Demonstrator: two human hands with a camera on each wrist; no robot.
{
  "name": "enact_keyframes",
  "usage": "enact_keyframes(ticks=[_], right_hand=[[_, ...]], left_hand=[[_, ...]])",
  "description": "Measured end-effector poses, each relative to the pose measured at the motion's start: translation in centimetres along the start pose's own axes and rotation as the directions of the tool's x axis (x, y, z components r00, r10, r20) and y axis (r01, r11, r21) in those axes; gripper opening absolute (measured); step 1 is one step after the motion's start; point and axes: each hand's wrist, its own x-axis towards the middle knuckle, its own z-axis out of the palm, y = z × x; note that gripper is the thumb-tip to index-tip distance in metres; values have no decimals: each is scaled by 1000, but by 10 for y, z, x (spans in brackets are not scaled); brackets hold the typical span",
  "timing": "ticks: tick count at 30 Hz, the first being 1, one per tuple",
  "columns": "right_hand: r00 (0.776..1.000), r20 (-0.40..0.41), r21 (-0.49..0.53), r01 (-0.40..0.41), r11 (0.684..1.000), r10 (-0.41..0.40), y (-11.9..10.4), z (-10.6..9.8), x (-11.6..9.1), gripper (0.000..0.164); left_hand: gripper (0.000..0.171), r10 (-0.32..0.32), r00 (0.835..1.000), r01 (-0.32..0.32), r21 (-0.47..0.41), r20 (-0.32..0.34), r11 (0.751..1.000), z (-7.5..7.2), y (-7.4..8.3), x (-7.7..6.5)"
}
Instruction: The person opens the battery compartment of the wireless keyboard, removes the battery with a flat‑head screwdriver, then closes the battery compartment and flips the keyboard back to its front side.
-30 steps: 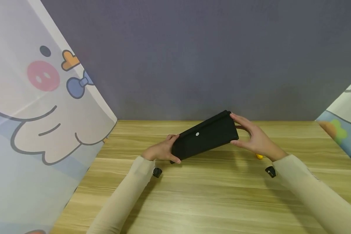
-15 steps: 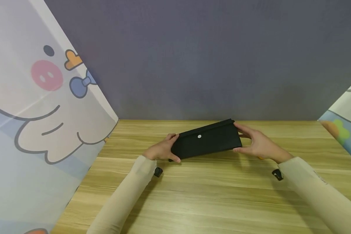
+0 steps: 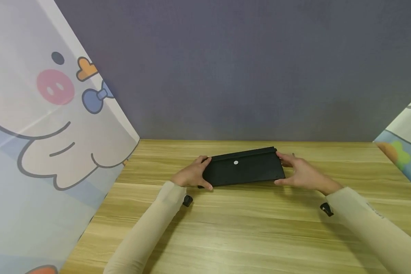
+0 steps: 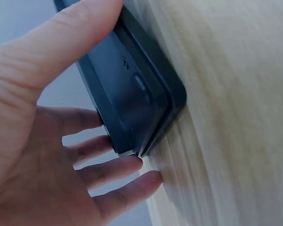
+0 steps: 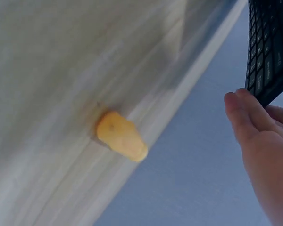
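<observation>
Between both hands is a black keyboard [image 3: 248,167], its plain back with a white round spot facing up in the head view. Its keys [image 5: 269,47] show on the other side in the right wrist view. My left hand [image 3: 194,174] grips the left end, thumb on the near side and fingers at the far side. My right hand [image 3: 303,173] holds the right end between thumb and fingers. The left end [image 4: 146,94] sits close to or on the table; the right end is slightly raised.
A small orange-yellow object [image 5: 121,135] lies on the wooden table [image 3: 246,228] near my right hand, hidden in the head view. A grey panel [image 3: 246,68] rises behind the table. A cartoon-printed sheet [image 3: 54,144] borders the left side.
The keyboard's right end has come down toward the table and nearer with my right hand, so it lies less slanted. My left hand has stayed nearly in place.
</observation>
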Motion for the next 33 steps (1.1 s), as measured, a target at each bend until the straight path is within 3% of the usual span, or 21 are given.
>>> enact_keyframes(ticks=[10, 22, 27, 33], right_hand=[[999, 33, -54, -27, 998, 29, 6, 16, 1, 104], [991, 124, -192, -31, 981, 56, 3, 15, 9, 103], [983, 160, -166, -60, 984, 87, 2, 17, 8, 102], [989, 133, -158, -35, 987, 56, 1, 22, 4, 99]], left_hand=[[115, -14, 1000, 12, 120, 11, 993, -1, 7, 2], [115, -27, 999, 22, 154, 30, 988, -2, 12, 4], [115, -32, 998, 23, 168, 51, 986, -2, 14, 3], [115, -35, 998, 26, 165, 50, 986, -6, 16, 0]])
